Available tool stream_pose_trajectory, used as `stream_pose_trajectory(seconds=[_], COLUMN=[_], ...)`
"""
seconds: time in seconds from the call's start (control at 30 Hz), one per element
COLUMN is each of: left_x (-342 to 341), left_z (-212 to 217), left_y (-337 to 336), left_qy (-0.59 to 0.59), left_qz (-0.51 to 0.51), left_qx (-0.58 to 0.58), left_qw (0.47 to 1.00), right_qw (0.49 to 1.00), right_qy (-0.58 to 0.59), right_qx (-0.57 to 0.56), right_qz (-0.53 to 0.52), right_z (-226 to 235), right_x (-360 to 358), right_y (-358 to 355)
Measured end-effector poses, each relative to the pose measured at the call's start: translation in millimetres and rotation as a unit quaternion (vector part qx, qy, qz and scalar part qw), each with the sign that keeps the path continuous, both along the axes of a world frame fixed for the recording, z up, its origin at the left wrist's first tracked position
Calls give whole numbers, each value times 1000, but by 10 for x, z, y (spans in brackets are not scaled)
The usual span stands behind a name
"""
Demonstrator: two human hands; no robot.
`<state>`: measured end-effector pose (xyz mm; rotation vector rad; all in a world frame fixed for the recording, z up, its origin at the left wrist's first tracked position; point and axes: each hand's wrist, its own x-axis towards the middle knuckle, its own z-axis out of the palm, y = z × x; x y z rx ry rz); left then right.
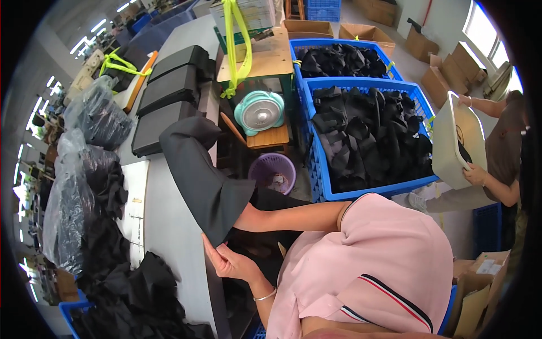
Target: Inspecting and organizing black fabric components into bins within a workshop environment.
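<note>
A black fabric piece drapes over the end of my right forearm and bends above the grey table. My right hand is hidden under this cloth, so its fingers do not show. At the table's near edge, my left hand with a bracelet at the wrist pinches the lower corner of the same piece, fingers straight and thumb against them. Beyond the fabric lie neat stacks of flat black pieces in a row along the table.
Loose black cloth heaps at the lower left beside clear plastic bags. Blue crates full of black pieces stand right of a turquoise fan and a purple basket. At right, another person holds a pale bin.
</note>
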<state>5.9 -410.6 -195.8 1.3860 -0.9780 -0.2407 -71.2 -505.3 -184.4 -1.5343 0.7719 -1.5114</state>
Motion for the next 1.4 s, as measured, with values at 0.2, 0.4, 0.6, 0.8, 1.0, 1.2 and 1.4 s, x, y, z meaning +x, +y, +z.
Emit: stream_pose_trajectory(seconds=[0.2, 0.4, 0.6, 0.8, 1.0, 1.2, 1.4], left_x=[431, 779, 728, 735, 759, 716, 701], left_z=[-459, -1128, -1096, -975, -1227, -1317, -1194], left_y=[83, 78, -59, -111, -158, -106, 138], left_qy=[263, 556, 569, 579, 599, 567, 348], left_qz=[13, 59, 18, -2, -8, 6, 124], left_qx=[-21, 62, -10, 40, 73, 63, 35], left_qw=[964, 827, 822, 814, 797, 822, 928], right_qw=[961, 810, 718, 806, 761, 700, 744], right_qy=[164, 575, 647, 506, 601, 650, 595], right_qx=[-130, -35, -250, -306, -228, -149, -255], right_qz=[181, 106, 59, -16, 88, 255, 166], right_z=[-183, -798, -1124, -1090, -1241, -1148, -1286], right_x=[490, 997, 1138, 1310, 1357, 1444, 1270], right_y=[-45, -43, 213, -21, -92, -241, -186])
